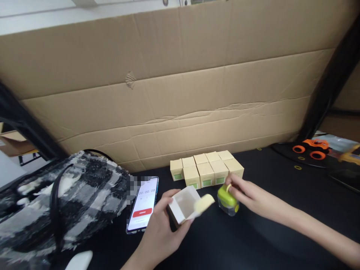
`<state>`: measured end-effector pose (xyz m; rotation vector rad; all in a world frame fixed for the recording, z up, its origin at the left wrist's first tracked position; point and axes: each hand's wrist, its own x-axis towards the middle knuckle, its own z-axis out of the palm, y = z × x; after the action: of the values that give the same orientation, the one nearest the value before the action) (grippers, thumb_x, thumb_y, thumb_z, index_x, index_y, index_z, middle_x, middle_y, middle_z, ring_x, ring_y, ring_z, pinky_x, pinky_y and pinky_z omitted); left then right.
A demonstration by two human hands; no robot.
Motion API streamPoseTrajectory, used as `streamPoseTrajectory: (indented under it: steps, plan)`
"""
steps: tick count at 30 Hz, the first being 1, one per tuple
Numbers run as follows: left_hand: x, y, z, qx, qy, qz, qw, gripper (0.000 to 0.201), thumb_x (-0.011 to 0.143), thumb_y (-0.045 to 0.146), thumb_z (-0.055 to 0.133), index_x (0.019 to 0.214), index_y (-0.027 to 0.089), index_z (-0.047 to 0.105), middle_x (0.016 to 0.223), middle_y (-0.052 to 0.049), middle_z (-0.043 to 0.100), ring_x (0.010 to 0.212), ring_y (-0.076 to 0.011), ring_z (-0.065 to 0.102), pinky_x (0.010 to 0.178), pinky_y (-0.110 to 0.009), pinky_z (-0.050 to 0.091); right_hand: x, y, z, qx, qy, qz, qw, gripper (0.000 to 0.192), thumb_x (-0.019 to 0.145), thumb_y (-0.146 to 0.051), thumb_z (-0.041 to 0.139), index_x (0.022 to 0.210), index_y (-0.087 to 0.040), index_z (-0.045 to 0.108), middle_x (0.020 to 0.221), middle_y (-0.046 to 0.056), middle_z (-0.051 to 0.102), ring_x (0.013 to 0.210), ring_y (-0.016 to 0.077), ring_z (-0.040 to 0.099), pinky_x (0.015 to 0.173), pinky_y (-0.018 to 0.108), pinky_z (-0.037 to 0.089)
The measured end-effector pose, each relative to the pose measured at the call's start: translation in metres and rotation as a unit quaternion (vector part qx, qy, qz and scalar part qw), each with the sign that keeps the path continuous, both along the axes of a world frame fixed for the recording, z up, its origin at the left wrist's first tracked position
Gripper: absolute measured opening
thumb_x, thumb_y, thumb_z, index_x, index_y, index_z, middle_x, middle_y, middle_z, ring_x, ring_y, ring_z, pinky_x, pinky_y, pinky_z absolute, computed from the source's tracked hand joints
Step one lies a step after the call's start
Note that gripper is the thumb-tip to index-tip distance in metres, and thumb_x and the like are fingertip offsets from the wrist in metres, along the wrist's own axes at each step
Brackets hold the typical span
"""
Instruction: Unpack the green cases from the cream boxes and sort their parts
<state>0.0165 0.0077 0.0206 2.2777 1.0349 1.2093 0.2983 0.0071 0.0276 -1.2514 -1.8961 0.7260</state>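
Note:
My left hand point(164, 228) grips a small carton point(184, 204) around its sides. Its lid flap stands out to the right, and the inside looks white and bare. In my right hand point(242, 191) is a small lime-green container with a clear base point(227, 200), pinched by the yellow loop on its top. The container hangs just right of the carton, apart from it. Behind both hands, several pale yellow boxes point(206, 175) with green labels stand closed in two rows.
A phone point(144, 204) with a running timer lies left of my left hand. Further left is a black-and-white checked bag point(92, 198). An orange toy truck point(312, 148) sits at the far right. A cardboard wall point(180, 93) closes off the back of the black table point(267, 243).

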Motion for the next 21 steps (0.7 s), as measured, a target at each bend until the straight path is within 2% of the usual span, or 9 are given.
streamPoseTrajectory:
  steps: [3, 6, 8, 11, 12, 14, 16, 18, 21]
  plan:
    - [0.012, -0.008, 0.004, -0.198, -0.137, 0.041, 0.97, 0.056, 0.074, 0.025, 0.068, 0.108, 0.029, 0.025, 0.105, -0.004, 0.058, 0.09, -0.0217, 0.065, 0.078, -0.038, 0.052, 0.003, -0.005, 0.006, 0.003, -0.063, 0.024, 0.998, 0.012, 0.09, -0.03, 0.046, 0.093, -0.023, 0.056, 0.08, 0.002, 0.064, 0.07, 0.0202, 0.061, 0.068, 0.036, 0.048]
    - [0.021, -0.012, 0.008, -0.329, -0.248, -0.008, 0.911, 0.055, 0.07, 0.026, 0.07, 0.103, 0.027, 0.026, 0.097, -0.001, 0.06, 0.083, -0.0186, 0.066, 0.076, -0.035, 0.052, -0.003, -0.016, 0.017, 0.09, -0.149, 0.007, 0.985, 0.024, 0.085, -0.024, 0.052, 0.109, -0.025, 0.055, 0.11, 0.006, 0.064, 0.099, 0.0262, 0.06, 0.086, 0.045, 0.045]
    - [0.024, -0.013, 0.009, -0.361, -0.284, -0.03, 0.888, 0.058, 0.067, 0.025, 0.074, 0.1, 0.027, 0.027, 0.095, 0.0, 0.062, 0.084, -0.0181, 0.066, 0.076, -0.033, 0.052, -0.011, -0.025, 0.025, 0.174, -0.197, -0.002, 0.965, 0.034, 0.084, -0.023, 0.054, 0.118, -0.025, 0.051, 0.119, 0.007, 0.06, 0.109, 0.0246, 0.056, 0.092, 0.044, 0.045]
    - [0.027, -0.018, 0.012, -0.379, -0.308, -0.034, 0.872, 0.062, 0.063, 0.025, 0.079, 0.098, 0.026, 0.028, 0.092, 0.0, 0.064, 0.083, -0.0187, 0.066, 0.075, -0.033, 0.051, -0.028, -0.039, 0.026, 0.286, -0.206, 0.031, 0.935, 0.036, 0.085, -0.026, 0.056, 0.12, -0.019, 0.051, 0.114, 0.009, 0.062, 0.105, 0.0201, 0.058, 0.087, 0.033, 0.051]
    - [0.028, -0.02, 0.014, -0.393, -0.319, -0.031, 0.862, 0.062, 0.063, 0.027, 0.08, 0.098, 0.026, 0.029, 0.094, -0.001, 0.065, 0.084, -0.0196, 0.066, 0.075, -0.033, 0.051, -0.035, -0.043, 0.024, 0.339, -0.213, 0.052, 0.915, 0.035, 0.085, -0.026, 0.057, 0.118, -0.018, 0.054, 0.11, 0.009, 0.064, 0.102, 0.0189, 0.059, 0.087, 0.03, 0.05]
    - [0.031, -0.026, 0.018, -0.443, -0.336, -0.022, 0.831, 0.06, 0.066, 0.033, 0.078, 0.1, 0.025, 0.03, 0.096, -0.005, 0.066, 0.086, -0.0222, 0.067, 0.076, -0.035, 0.052, -0.048, -0.049, 0.015, 0.461, -0.238, 0.085, 0.85, 0.026, 0.086, -0.022, 0.058, 0.112, -0.018, 0.06, 0.101, 0.004, 0.069, 0.098, 0.0163, 0.06, 0.094, 0.029, 0.046]
    - [0.036, -0.033, 0.021, -0.503, -0.338, -0.007, 0.796, 0.059, 0.07, 0.038, 0.075, 0.105, 0.023, 0.029, 0.095, -0.008, 0.068, 0.087, -0.0245, 0.068, 0.073, -0.035, 0.053, -0.057, -0.052, 0.005, 0.535, -0.254, 0.085, 0.801, 0.019, 0.09, -0.015, 0.053, 0.104, -0.019, 0.065, 0.094, 0.0, 0.072, 0.096, 0.0144, 0.06, 0.102, 0.03, 0.038]
    - [0.04, -0.037, 0.022, -0.544, -0.334, 0.011, 0.77, 0.063, 0.07, 0.038, 0.075, 0.108, 0.022, 0.028, 0.091, -0.008, 0.069, 0.082, -0.0246, 0.069, 0.066, -0.032, 0.053, -0.062, -0.053, -0.001, 0.544, -0.252, 0.067, 0.797, 0.022, 0.093, -0.014, 0.046, 0.098, -0.018, 0.067, 0.094, 0.0, 0.073, 0.096, 0.014, 0.061, 0.103, 0.029, 0.036]
    - [0.043, -0.039, 0.022, -0.562, -0.344, 0.027, 0.752, 0.066, 0.068, 0.037, 0.078, 0.111, 0.023, 0.029, 0.09, -0.007, 0.069, 0.077, -0.0244, 0.071, 0.061, -0.029, 0.052, -0.062, -0.054, -0.005, 0.54, -0.241, 0.049, 0.805, 0.032, 0.096, -0.015, 0.037, 0.092, -0.016, 0.068, 0.093, 0.002, 0.073, 0.093, 0.0131, 0.062, 0.101, 0.026, 0.037]
